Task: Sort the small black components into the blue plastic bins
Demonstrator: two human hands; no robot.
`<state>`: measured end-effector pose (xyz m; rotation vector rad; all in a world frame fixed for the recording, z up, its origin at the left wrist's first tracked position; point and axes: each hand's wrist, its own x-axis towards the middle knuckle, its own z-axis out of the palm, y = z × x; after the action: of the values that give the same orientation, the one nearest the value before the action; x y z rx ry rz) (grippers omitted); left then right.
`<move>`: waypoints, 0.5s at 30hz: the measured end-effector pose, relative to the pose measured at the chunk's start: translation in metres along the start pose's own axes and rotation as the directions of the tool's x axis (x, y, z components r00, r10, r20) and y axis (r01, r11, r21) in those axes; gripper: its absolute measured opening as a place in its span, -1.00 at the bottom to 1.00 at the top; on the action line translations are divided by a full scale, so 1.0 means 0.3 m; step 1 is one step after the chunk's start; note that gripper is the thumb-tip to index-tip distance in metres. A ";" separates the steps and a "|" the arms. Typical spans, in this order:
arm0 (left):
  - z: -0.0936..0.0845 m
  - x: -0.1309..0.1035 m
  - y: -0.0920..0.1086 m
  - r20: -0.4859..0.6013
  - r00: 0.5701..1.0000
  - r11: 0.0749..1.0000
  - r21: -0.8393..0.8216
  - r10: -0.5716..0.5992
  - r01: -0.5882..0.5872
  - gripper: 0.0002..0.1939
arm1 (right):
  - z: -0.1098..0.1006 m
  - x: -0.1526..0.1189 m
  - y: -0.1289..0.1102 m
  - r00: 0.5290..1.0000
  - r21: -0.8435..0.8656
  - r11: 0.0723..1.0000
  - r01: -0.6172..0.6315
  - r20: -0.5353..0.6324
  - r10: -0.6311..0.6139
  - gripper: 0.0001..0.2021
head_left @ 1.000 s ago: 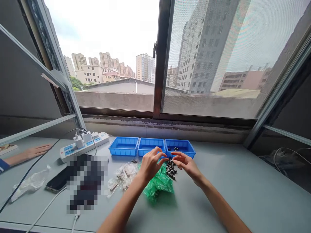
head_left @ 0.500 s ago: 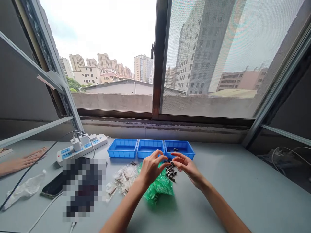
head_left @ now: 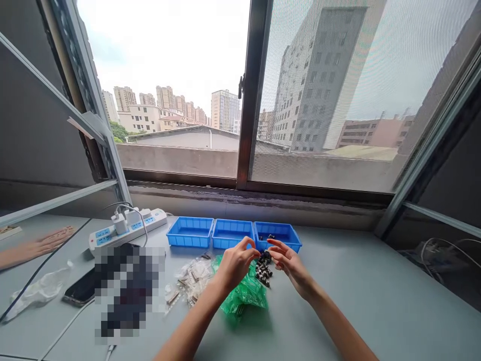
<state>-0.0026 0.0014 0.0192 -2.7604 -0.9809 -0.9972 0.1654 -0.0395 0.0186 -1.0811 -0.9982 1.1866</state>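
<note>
My left hand (head_left: 236, 261) hovers over the green plastic bag (head_left: 246, 293), thumb and fingertips pinched together. Whatever is in that pinch is too small to make out. Facing it, my right hand (head_left: 287, 259) has thumb and fingers drawn together near a pile of small dark-and-silver metal parts (head_left: 264, 273); what they hold cannot be made out. Behind the hands stands the right blue bin (head_left: 291, 238), with a few small dark parts in it. Left of the green bag lie small clear plastic bags (head_left: 193, 278) with thin parts inside.
The middle blue bin (head_left: 233, 227) and left blue bin (head_left: 190, 226) stand in line by the window. A power strip (head_left: 152, 219), a black phone (head_left: 78, 292), cables and crumpled clear plastic (head_left: 39, 291) lie at left. Another person's hand (head_left: 52, 241) rests at the far left.
My left hand's thumb and index finger have closed into a tighter pinch. My right hand's fingers have drawn in slightly. The view has shifted a little; the bins and parts look unchanged.
</note>
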 end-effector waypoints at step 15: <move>-0.018 -0.004 0.021 0.121 0.992 0.997 -0.066 -0.022 0.030 -0.75 | 0.000 0.010 0.013 0.998 -0.089 0.996 0.027 0.052 -0.022 -0.52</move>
<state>-0.0028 -0.0058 0.0238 -2.9007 -1.0188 -0.8934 0.1650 -0.0363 0.0148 -1.1105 -1.1100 1.1638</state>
